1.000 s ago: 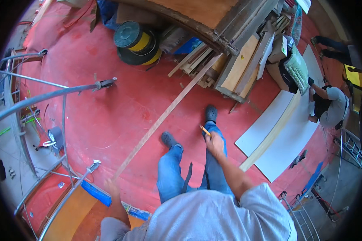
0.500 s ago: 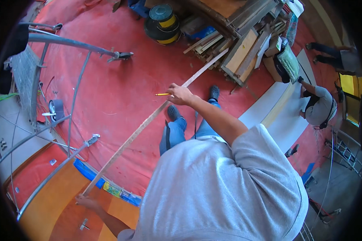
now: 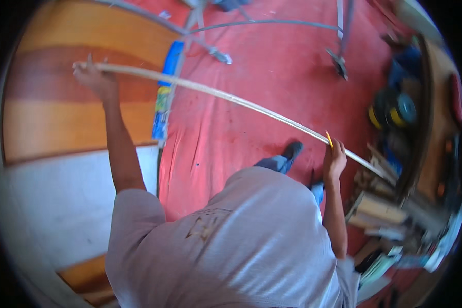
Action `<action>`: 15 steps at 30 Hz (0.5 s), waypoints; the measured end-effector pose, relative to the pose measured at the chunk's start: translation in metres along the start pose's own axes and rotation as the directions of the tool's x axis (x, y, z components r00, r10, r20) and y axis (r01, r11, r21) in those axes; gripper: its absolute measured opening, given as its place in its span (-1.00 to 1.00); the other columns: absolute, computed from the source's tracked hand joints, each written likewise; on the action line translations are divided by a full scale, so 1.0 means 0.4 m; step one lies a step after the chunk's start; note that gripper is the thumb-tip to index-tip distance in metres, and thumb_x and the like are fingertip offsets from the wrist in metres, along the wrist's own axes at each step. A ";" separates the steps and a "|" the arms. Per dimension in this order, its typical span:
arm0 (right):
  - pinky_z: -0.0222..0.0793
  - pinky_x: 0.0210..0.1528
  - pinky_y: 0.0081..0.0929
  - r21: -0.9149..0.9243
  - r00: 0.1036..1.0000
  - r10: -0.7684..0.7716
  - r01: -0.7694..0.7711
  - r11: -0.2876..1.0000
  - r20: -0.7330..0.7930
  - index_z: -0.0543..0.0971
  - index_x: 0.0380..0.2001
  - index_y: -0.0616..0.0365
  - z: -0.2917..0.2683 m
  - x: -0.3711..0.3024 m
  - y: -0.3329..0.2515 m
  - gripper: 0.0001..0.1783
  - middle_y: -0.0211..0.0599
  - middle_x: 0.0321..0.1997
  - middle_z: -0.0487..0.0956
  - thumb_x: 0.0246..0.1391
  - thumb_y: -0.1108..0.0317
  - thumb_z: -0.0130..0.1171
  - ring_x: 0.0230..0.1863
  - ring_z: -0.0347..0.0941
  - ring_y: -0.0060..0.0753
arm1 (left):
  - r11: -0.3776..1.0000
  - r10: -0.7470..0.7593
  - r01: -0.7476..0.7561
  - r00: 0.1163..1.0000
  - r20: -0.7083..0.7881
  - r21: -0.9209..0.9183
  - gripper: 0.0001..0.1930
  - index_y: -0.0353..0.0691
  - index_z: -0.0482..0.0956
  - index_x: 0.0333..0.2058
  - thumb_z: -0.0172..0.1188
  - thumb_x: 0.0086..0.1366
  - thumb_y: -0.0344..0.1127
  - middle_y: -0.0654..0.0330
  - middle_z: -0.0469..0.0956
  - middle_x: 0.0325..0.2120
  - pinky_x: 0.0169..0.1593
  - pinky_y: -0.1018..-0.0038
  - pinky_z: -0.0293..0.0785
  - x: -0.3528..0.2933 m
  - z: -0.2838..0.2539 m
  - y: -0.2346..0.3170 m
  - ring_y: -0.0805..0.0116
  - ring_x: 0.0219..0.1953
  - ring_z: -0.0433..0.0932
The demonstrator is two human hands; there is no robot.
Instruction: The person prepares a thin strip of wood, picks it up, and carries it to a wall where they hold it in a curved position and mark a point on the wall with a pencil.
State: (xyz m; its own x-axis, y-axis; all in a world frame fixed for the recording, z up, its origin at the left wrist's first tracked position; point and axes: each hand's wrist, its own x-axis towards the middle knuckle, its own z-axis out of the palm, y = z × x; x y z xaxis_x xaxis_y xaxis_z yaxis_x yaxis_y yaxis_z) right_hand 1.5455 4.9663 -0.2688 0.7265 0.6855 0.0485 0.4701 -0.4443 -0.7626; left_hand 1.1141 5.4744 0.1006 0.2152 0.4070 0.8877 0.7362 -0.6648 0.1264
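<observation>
A long, pale wooden strip (image 3: 231, 98) slants across the red floor sheet (image 3: 272, 72), its left end over the orange-and-brown wooden panel (image 3: 41, 123) and its other end reaching toward a pile of scrap wood (image 3: 377, 208); whether it touches the pile is unclear. Near the pile stand black buckets (image 3: 383, 104) with yellow bands, too smeared to tell what, if anything, is in them. The left hand (image 3: 95, 79) pinches the strip close to its left end, one finger sticking up, the arm stretched well out from the shoulder. The right hand (image 3: 335, 160) has its fingers curled together at the strip, with a yellow pencil (image 3: 329, 139) poking up between them; that forearm rises almost upright beside the body. How the right fingers divide their grip between pencil and wood is hard to make out. The person's grey shirt (image 3: 251, 236) hides most of the legs, leaving one dark shoe (image 3: 293, 150) plainly visible. Beyond the strip, a metal frame (image 3: 272, 21) on casters is cut off by the upper edge, and things along the right rim are bent and blurred.
</observation>
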 end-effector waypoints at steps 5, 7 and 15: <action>0.49 0.04 -0.21 0.092 0.969 -0.212 0.224 0.970 -0.123 0.60 0.02 0.12 -0.021 0.030 -0.137 -0.58 -0.05 0.03 0.57 0.08 0.62 0.08 0.02 0.55 0.00 | 0.626 -0.441 0.493 0.863 0.246 -0.604 -0.48 -0.30 0.23 0.27 0.10 0.35 -0.52 -0.19 0.32 0.07 0.05 0.13 0.55 0.014 -0.159 -0.039 -0.08 0.15 0.43; 0.50 0.03 -0.23 0.044 0.945 -0.295 0.304 0.952 -0.143 0.57 0.08 0.09 -0.056 0.042 -0.131 -0.51 -0.05 0.05 0.54 0.06 0.67 0.06 0.03 0.54 -0.05 | 0.365 -0.490 0.524 0.811 0.320 -0.769 -0.50 -0.34 0.23 0.24 0.09 0.35 -0.56 -0.20 0.37 0.04 0.01 0.16 0.57 -0.001 -0.203 -0.008 -0.12 0.09 0.48; 0.47 -0.04 -0.19 0.090 0.956 -0.292 0.289 0.953 0.026 0.59 -0.01 0.10 -0.011 0.030 -0.154 -0.59 -0.07 -0.03 0.50 0.05 0.62 0.10 -0.05 0.52 0.02 | 0.193 -0.765 0.595 0.590 0.260 -0.780 -0.80 -0.42 0.46 -0.11 0.02 0.30 -0.52 -0.10 0.60 -0.31 -0.18 0.28 0.61 -0.079 -0.253 -0.208 0.04 -0.25 0.62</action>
State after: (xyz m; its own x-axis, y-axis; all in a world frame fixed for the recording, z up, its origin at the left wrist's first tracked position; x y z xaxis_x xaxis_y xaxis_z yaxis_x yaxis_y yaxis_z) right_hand 1.5273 4.9993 -0.2187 0.5439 0.8003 0.2525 0.6132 -0.1736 -0.7706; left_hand 0.9814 5.4536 0.1069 -0.2691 0.9112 0.3118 -0.2303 -0.3752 0.8979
